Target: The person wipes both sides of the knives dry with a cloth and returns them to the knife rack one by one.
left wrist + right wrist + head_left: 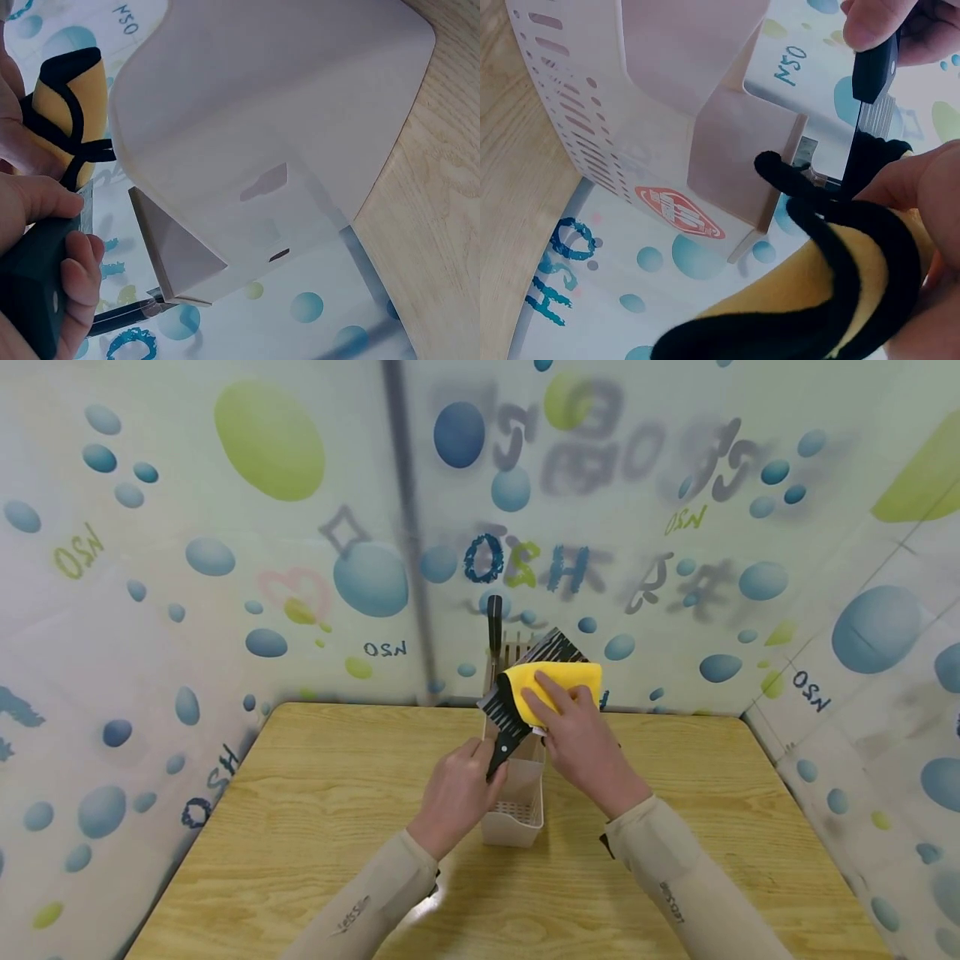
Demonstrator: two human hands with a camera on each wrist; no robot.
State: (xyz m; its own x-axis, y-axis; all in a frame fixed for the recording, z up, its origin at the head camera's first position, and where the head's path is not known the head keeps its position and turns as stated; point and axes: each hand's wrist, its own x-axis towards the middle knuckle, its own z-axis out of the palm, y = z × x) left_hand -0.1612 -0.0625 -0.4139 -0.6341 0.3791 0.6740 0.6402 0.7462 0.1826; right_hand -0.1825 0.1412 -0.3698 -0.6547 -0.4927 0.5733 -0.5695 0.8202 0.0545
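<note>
Fingers of my left hand [461, 785] are wrapped round the black handle of a broad knife [510, 718], near the centre of the frame; those of my right hand [588, 752] grip a yellow cloth [579, 678] over its blade. Cloth and fingers hide the blade's middle, and my left fist covers much of the handle. The knife's long axis slants, handle to lower left, blade end to upper right. It partly blocks the pale rack [513, 835], where an upright black handle [495, 620] shows just above centre. Wall lettering [525, 562] reads H2O, reversed; the rack's red label [680, 212] I can't make out. Both sleeves [675, 877] are cut off at the bottom edge.
</note>
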